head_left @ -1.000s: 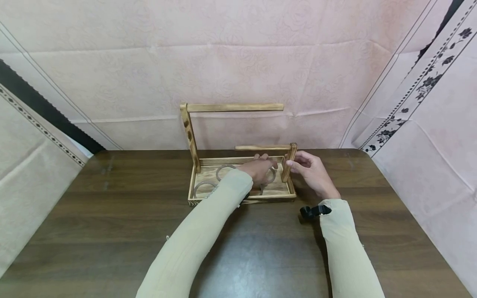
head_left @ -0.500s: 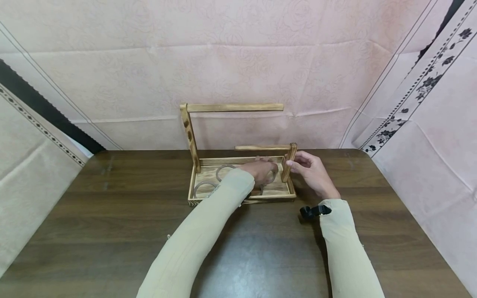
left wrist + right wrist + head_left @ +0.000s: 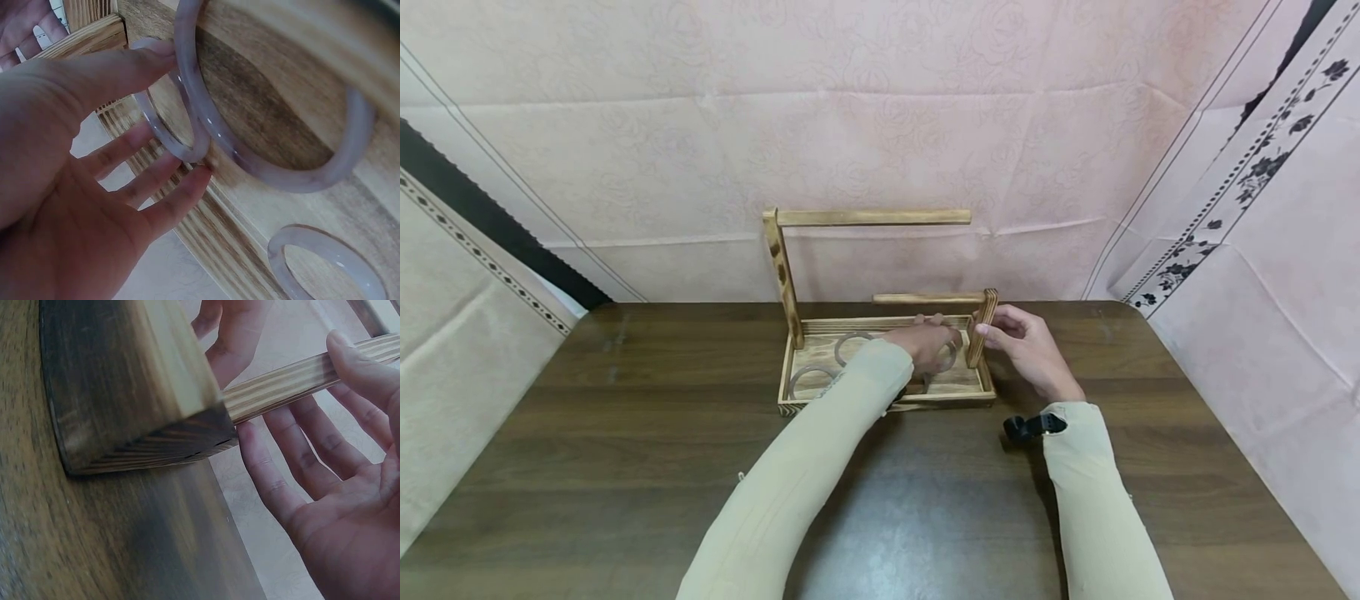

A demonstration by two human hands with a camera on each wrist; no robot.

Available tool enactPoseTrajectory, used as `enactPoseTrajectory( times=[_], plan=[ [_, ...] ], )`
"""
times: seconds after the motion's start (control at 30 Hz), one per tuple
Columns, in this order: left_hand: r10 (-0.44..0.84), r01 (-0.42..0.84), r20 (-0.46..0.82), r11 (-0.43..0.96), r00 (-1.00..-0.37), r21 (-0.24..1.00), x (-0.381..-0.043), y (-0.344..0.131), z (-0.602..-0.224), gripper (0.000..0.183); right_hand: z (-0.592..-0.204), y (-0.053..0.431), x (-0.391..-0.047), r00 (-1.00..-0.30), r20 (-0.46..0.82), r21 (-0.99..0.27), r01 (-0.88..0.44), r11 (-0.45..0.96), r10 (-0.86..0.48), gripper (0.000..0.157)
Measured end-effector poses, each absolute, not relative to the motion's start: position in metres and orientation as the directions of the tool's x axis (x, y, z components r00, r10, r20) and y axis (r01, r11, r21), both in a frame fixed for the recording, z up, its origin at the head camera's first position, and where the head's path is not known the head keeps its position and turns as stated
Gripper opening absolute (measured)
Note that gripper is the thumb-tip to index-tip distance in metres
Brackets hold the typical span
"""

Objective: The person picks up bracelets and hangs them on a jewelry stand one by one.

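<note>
A wooden jewellery stand (image 3: 786, 283) has a shallow tray base with several pale lilac-grey bangles lying in it. My left hand (image 3: 923, 346) reaches into the tray's right half. In the left wrist view, its thumb and fingertips hold opposite edges of one bangle (image 3: 156, 128). A bangle (image 3: 300, 180) looms nearer the camera, and another (image 3: 274, 256) lies lower right. My right hand (image 3: 1028, 348) grips the short right upright (image 3: 983, 321) from the outside, with the thumb in front. In the right wrist view, its fingers pass behind that upright (image 3: 281, 387).
A long upper bar (image 3: 872, 217) extends right from the tall left post, and a shorter bar (image 3: 928, 297) points left from the short upright. Two bangles lie in the tray's left half. The brown table (image 3: 647, 467) meets a pale cloth backdrop (image 3: 880, 150) behind the stand.
My left hand has shifted very slightly to the right inside the tray, and its fingers have drawn in near the bangle. My right hand stays on the upright.
</note>
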State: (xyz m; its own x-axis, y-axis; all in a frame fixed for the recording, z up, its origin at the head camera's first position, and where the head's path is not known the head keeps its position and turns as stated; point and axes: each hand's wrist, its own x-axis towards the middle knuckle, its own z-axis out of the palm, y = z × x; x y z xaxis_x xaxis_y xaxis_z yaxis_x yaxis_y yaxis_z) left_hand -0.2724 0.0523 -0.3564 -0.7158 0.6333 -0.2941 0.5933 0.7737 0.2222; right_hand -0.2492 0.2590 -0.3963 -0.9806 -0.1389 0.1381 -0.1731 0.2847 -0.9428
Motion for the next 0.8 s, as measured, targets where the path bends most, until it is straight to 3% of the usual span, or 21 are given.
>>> enactPoseTrajectory(
  times=[0.53,0.8],
  plan=[
    [0.638,0.586,-0.244,0.769,-0.73,0.257,-0.274,0.05,-0.363,0.06,-0.396,0.26,-0.249,-0.981,0.136,-0.945,-0.171,0.28,-0.141,0.037],
    [0.648,0.603,-0.227,0.761,-0.727,0.238,-0.277,0.05,-0.367,0.062,-0.396,0.259,-0.249,-0.981,0.132,-0.947,-0.168,0.274,-0.144,0.036]
  ],
)
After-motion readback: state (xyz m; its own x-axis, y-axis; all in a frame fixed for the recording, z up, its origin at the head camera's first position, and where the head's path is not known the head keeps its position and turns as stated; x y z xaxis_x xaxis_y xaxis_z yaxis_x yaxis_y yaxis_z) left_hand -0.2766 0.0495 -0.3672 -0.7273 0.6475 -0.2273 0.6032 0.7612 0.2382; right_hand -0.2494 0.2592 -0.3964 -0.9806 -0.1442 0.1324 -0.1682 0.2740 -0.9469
